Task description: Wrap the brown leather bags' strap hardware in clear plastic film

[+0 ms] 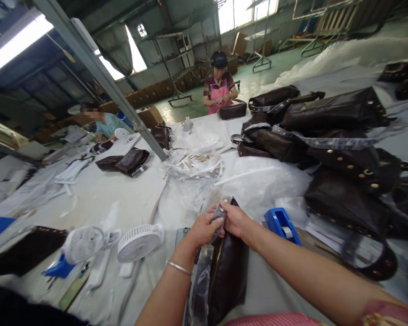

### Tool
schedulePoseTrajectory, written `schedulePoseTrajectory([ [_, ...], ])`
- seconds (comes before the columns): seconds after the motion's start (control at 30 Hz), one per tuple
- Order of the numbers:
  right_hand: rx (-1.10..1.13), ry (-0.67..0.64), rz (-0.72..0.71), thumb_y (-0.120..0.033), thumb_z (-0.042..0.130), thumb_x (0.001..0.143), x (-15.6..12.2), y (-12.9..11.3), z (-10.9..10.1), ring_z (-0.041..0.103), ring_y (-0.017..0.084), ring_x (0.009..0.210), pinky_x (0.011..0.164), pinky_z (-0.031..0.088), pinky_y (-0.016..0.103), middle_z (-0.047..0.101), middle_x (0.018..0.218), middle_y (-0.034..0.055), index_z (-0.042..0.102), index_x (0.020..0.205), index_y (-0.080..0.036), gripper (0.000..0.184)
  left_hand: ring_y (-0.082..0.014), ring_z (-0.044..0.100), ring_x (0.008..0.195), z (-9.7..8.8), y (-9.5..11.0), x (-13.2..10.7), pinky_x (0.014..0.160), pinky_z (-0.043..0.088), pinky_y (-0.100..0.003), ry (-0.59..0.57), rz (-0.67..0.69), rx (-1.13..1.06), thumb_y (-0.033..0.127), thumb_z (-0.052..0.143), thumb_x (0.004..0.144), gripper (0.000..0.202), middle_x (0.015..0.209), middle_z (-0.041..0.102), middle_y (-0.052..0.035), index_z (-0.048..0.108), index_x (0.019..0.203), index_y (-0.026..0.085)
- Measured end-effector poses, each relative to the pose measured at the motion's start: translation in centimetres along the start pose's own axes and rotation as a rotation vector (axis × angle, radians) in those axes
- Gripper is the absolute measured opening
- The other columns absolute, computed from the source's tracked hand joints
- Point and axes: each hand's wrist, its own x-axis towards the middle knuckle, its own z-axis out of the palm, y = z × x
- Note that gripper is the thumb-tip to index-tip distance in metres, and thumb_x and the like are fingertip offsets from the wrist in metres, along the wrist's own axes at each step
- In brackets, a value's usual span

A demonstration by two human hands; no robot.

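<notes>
A dark brown leather handbag stands on the table directly in front of me. Its strap, wrapped in clear plastic, runs up along the left side to the far end of the bag. There my left hand is closed on the wrapped strap, thumb on top. My right hand pinches the same strap a little further along, close to a metal stud. Both hands nearly touch each other, and the fingers underneath are partly hidden. Just right of the bag sits a blue tape dispenser.
Several brown handbags are piled on the right. Ahead lies a plastic bag of paper strips. White fans stand at left, near a slanted metal post. Two people work across the table, one in a pink apron.
</notes>
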Motion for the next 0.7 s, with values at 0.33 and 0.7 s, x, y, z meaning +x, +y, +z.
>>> schedulePoseTrajectory([
  [0.33,0.134,0.201,-0.223,-0.030,0.043,0.098,1.2,-2.1,2.0,0.070,0.020,0.068,0.070,0.058,0.035,0.071,0.071,0.0063,0.058,0.080,-0.018,0.026,-0.0153,0.061,0.057,-5.3,-1.9,-7.2,0.059,0.045,-0.024,-0.068,-0.165,-0.082,0.056,0.062,0.080,0.042,0.061,0.068,-0.0017,0.064,0.069,0.015],
  [0.7,0.175,0.320,-0.229,-0.025,0.036,0.101,1.5,-2.3,3.2,0.070,0.018,0.070,0.067,0.060,0.031,0.072,0.077,0.0074,0.060,0.094,-0.014,0.028,-0.0112,0.051,0.037,-7.3,-10.5,-31.1,0.039,0.032,-0.019,0.131,-0.503,-0.448,0.067,0.073,0.064,0.052,0.049,0.063,-0.0006,0.055,0.068,0.018],
])
